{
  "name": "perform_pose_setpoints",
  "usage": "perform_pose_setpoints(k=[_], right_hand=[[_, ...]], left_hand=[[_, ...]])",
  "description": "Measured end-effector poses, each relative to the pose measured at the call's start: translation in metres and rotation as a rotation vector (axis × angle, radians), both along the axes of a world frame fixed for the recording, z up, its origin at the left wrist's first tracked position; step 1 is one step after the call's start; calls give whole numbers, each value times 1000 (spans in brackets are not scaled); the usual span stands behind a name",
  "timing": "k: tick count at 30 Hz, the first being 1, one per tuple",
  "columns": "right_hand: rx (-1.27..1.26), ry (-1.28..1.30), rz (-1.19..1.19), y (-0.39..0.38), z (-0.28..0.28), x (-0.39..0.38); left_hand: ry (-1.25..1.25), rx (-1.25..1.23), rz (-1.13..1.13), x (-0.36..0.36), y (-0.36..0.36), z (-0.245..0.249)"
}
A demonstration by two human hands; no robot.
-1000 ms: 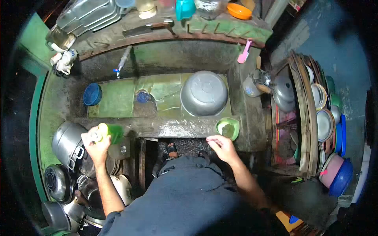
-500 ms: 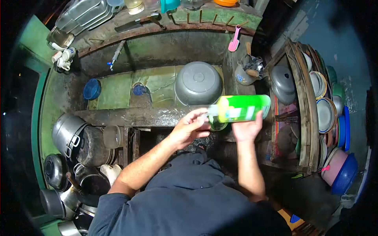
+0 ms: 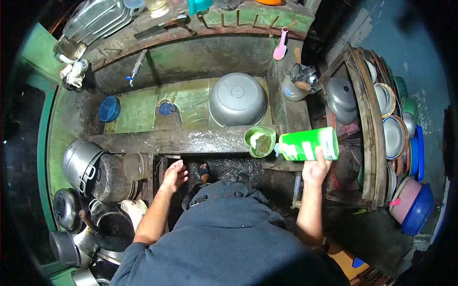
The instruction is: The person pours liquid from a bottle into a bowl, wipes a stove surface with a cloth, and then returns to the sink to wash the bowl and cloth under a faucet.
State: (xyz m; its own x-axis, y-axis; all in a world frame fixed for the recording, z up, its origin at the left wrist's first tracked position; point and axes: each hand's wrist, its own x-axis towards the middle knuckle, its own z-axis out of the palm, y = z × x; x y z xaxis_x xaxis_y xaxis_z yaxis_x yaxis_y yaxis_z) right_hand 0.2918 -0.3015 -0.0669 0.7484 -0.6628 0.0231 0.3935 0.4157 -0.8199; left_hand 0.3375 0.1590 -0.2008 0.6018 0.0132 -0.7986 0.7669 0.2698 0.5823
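Observation:
My right hand is wrapped round the lower side of a green and yellow bottle, which lies on its side in the air with its narrow end to the left. Just left of that end, a small green bowl with a scouring pad and something white in it rests on the sink ledge. My left hand hangs over the floor at the left, its fingers slightly curled and apart, holding nothing.
An upturned metal basin, a blue bowl and a tap are at the sink. Pots crowd the left. A cutlery holder and wooden dish rack stand at the right.
My left hand has let go of the bottle's narrow end and moved left and down. The bottle has shifted right and slightly down in my right hand, uncovering the green bowl.

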Motion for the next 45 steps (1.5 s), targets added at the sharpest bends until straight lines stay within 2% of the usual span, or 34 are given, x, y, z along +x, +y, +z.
perform_pose_setpoints(k=[6, 10, 14, 18, 20, 22, 28, 30, 32, 34, 36, 38, 40, 42, 43, 44, 45], right_hand=[[-281, 19, 39, 11, 6, 38], [-430, 17, 96, 26, 27, 41], [-303, 9, -23, 23, 23, 60], [-362, -10, -19, 27, 28, 60], [-359, -48, 3, 27, 31, 59], [-332, 32, 9, 17, 24, 61], [-282, -49, -15, 19, 28, 60], [-199, -8, -81, 13, 24, 61], [-229, -17, -82, 12, 20, 58], [-198, 17, -80, 9, 18, 56], [-162, 24, -151, 6, 15, 57], [109, -1, -157, -7, 1, 55], [173, 25, -133, -15, -18, 54], [509, 61, -47, -7, -28, 54], [593, 97, -14, 8, -26, 55], [556, 85, 112, 18, -34, 56], [580, 122, 184, 35, -27, 58]], left_hand=[[82, 210, -194, -32, 32, -43], [85, 229, -149, -50, 52, -47], [161, 304, -148, -61, 66, -50], [142, 272, -121, -60, 70, -50], [64, 294, -187, -59, 75, -60], [73, 293, -194, -50, 66, -51], [79, 281, -194, -31, 39, -26], [37, 288, -206, -26, 33, -23], [14, 270, -194, -19, 25, -16], [-102, 297, -297, -12, 13, -9], [-176, 305, -307, -5, -6, 6], [-410, 249, -406, 2, -21, 6], [-629, 344, -612, 13, -50, 31], [-731, 151, -722, 22, -85, 55], [-787, 168, -845, 27, -99, 68], [-730, 208, -943, 28, -121, 123], [-872, 55, -900, 31, -137, 106]])
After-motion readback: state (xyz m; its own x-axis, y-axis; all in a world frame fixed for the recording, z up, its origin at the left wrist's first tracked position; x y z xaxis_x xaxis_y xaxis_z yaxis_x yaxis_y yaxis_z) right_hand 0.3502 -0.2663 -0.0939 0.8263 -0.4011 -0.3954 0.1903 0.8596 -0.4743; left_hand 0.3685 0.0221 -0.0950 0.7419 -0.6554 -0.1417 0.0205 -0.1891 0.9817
